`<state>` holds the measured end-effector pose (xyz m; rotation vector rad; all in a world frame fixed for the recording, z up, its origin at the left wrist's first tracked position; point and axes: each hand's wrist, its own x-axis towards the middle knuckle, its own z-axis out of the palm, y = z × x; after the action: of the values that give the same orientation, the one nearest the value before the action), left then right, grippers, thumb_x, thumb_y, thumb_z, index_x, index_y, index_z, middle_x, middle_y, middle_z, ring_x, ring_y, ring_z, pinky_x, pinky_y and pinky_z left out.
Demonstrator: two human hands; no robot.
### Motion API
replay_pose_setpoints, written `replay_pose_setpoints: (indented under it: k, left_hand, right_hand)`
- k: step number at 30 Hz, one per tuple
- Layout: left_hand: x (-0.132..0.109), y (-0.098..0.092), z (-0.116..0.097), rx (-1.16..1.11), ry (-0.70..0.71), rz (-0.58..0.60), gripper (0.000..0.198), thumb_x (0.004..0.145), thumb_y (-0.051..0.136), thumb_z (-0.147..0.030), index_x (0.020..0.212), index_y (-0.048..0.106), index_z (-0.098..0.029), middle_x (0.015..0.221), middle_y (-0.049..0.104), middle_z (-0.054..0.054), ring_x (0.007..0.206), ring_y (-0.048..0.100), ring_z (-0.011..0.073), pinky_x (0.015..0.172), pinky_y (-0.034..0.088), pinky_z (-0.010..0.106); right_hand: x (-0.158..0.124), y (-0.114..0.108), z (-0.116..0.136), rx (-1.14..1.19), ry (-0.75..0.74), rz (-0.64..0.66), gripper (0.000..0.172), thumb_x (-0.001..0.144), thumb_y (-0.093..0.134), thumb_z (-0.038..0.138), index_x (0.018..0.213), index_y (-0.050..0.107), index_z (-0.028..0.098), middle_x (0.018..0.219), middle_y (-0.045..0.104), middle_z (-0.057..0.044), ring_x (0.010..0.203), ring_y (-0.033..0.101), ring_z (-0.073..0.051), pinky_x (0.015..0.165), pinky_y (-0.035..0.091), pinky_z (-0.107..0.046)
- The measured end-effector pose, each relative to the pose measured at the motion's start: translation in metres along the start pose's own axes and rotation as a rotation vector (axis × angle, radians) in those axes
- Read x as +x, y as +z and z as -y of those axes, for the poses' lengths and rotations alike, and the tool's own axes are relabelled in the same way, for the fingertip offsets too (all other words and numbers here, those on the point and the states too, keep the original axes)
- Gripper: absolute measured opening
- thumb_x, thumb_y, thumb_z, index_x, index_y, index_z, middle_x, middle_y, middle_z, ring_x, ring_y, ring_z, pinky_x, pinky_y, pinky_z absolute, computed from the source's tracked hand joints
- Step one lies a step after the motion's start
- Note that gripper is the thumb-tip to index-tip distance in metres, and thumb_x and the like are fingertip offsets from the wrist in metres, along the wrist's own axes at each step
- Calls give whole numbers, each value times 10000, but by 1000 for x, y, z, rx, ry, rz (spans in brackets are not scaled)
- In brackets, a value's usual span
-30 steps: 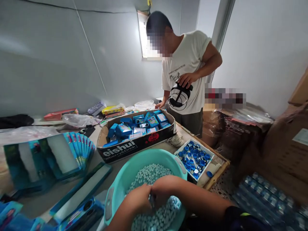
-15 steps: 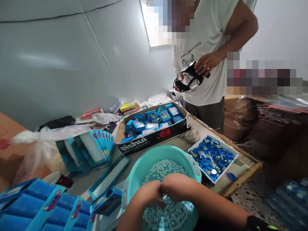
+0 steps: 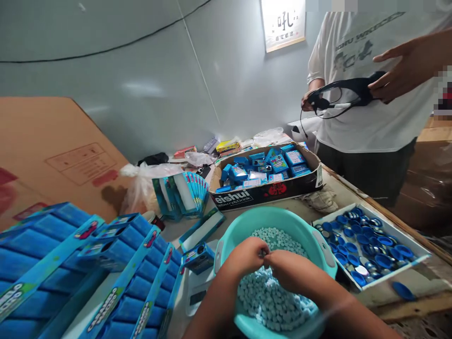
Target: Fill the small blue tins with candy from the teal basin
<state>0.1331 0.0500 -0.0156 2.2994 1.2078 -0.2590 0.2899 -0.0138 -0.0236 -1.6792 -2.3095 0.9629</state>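
Observation:
My left hand [image 3: 249, 255] and my right hand [image 3: 287, 268] meet above a turquoise plastic basin [image 3: 221, 249]. Fingers of both are curled in and pressed together, and a small dark, shiny bit shows between them, too hidden to name. Beneath them the basin holds a heap of small pale blue-white pellets [image 3: 270, 299]. To the right, a shallow white tray [image 3: 383, 278] carries many round blue lids [image 3: 384, 260], with one loose blue lid [image 3: 403, 291] outside it.
Behind the basin stands a black cardboard box [image 3: 261, 195] of small blue packets [image 3: 278, 163]. Stacked blue display boxes [image 3: 120, 282] crowd the left, below a large brown carton [image 3: 77, 146]. Across the table a person in a white shirt [image 3: 381, 122] holds a black headband device [image 3: 353, 89].
The view has swung left, so the table shifts right in the picture. My hands stay together over the basin. The other person's hand has moved on the black device.

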Motion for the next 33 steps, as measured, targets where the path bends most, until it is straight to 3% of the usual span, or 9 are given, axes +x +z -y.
replay_pose_setpoints:
  k: [3, 7, 14, 19, 24, 27, 33]
  left_hand:
    - [-1, -1, 1, -84, 5, -108, 227, 851, 658, -181, 1026, 803, -174, 1046, 788, 67, 937, 693, 198, 770, 470, 267]
    - [-1, 1, 3, -100, -82, -134, 183, 832, 689, -197, 972, 807, -200, 985, 788, 51, 922, 700, 218, 770, 483, 287]
    - [5, 4, 6, -148, -149, -252, 251, 911, 619, -165, 1098, 786, -153, 1139, 772, 103, 1070, 699, 243, 994, 503, 331]
    - [4, 6, 6, -183, -130, -266, 283, 881, 601, -103, 1090, 777, -174, 1155, 768, 84, 1057, 703, 221, 996, 507, 314]
    - [-2, 9, 1, -204, -167, -275, 182, 857, 688, -219, 1007, 791, -203, 1026, 799, 72, 1020, 721, 260, 921, 533, 346]
    - [-3, 8, -2, -226, -187, -278, 175, 868, 692, -248, 1013, 788, -225, 1013, 808, 54, 990, 731, 241, 901, 540, 328]
    - [0, 1, -6, -272, -107, -285, 283, 946, 540, -177, 1149, 736, -208, 1141, 794, 71, 1083, 719, 200, 967, 532, 291]
  right_hand:
    - [-3, -5, 2, -47, -41, 114, 379, 914, 591, 46, 1195, 803, 185, 1211, 784, -135, 1152, 735, -329, 979, 561, -374]
    - [-8, -12, 8, -73, 41, 125, 299, 939, 620, 117, 1173, 798, 175, 1217, 774, -149, 1169, 716, -342, 952, 535, -382]
    - [-4, -12, 5, -87, -8, 124, 203, 909, 628, 124, 961, 815, 184, 1020, 790, -119, 995, 724, -297, 817, 485, -349]
    - [-1, 0, -7, -14, -25, 152, 230, 845, 708, 124, 1041, 805, 197, 1108, 776, -94, 1047, 699, -278, 855, 473, -333]
    - [2, 21, -22, 33, -140, 158, 222, 865, 603, 73, 908, 777, 204, 1036, 755, -101, 958, 686, -253, 833, 484, -340]
    - [8, 28, -29, 65, -211, 118, 289, 868, 530, 36, 913, 763, 201, 1023, 739, -92, 915, 675, -224, 808, 489, -315]
    - [2, 11, -19, 93, -225, 70, 269, 801, 558, 11, 866, 768, 167, 975, 738, -106, 897, 681, -235, 821, 514, -329]
